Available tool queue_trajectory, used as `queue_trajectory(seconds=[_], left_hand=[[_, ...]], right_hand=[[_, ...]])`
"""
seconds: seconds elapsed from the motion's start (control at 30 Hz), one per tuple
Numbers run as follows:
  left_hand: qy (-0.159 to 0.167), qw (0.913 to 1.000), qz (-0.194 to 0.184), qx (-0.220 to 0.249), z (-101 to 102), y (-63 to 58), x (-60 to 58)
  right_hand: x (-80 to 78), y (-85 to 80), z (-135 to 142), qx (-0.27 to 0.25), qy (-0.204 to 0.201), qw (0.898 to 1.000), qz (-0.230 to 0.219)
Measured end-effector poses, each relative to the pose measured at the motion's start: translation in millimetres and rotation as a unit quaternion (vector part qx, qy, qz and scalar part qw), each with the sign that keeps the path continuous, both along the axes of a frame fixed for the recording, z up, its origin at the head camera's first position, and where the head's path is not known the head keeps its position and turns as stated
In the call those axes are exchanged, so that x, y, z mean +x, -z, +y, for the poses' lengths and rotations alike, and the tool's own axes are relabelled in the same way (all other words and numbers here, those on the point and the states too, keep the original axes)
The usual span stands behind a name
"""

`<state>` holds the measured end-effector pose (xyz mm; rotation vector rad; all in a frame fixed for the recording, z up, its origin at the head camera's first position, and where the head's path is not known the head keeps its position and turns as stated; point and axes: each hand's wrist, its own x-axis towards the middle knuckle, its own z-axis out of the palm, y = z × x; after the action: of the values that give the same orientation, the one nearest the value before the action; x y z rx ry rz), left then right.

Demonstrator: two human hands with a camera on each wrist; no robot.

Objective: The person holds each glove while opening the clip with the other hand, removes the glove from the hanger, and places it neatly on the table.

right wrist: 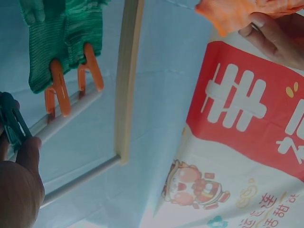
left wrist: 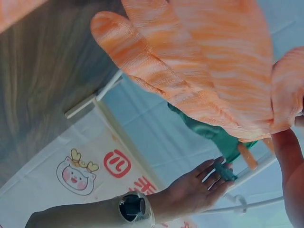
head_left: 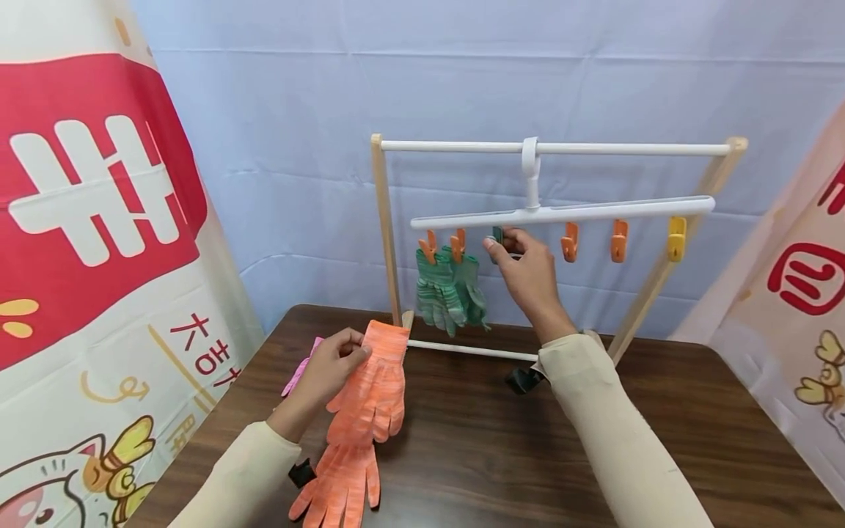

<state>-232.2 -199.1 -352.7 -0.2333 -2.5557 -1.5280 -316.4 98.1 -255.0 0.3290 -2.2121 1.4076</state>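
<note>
My left hand pinches the cuff of an orange glove, which hangs with its fingers down. Below and partly behind it a second orange glove is visible; whether the two are joined I cannot tell. At the white hanger, my right hand pinches a dark green clothespin between thumb and fingers. Left of that hand, two green gloves hang from the hanger, held at their cuffs by orange clothespins.
The hanger hooks over the top bar of a rack with wooden sides. To the right hang two more orange clothespins and a yellow clothespin. Something pink lies behind my left hand on the brown table.
</note>
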Motion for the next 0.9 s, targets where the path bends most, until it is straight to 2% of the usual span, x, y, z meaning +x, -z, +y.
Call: queue_trajectory(seconds=[0.2,0.43,0.77,0.83,0.9], left_hand=[[-0.015,0.9996,-0.021,-0.006,-20,10.5,5.5],[-0.036,0.9975,-0.059,0.011,-42,19.8,12.0],[-0.028,0.993,-0.109,0.036,-69,33.1,14.1],[-0.032,0.9919,-0.119,0.034,-72,30.4,17.4],[-0.036,0.9915,-0.121,0.03,-77,33.3,18.0]], right_hand=[[-1.4,1.8,0,0.001,-0.001,1.0,-0.001],[-2.1,2.4,1,-0.001,-0.007,1.0,0.002],[-3.5,5.2,5,0.001,-0.014,1.0,0.009],[-3.7,5.5,4,0.001,-0.017,1.0,0.009],[-3.6,5.9,4,0.002,-0.02,1.0,0.008]])
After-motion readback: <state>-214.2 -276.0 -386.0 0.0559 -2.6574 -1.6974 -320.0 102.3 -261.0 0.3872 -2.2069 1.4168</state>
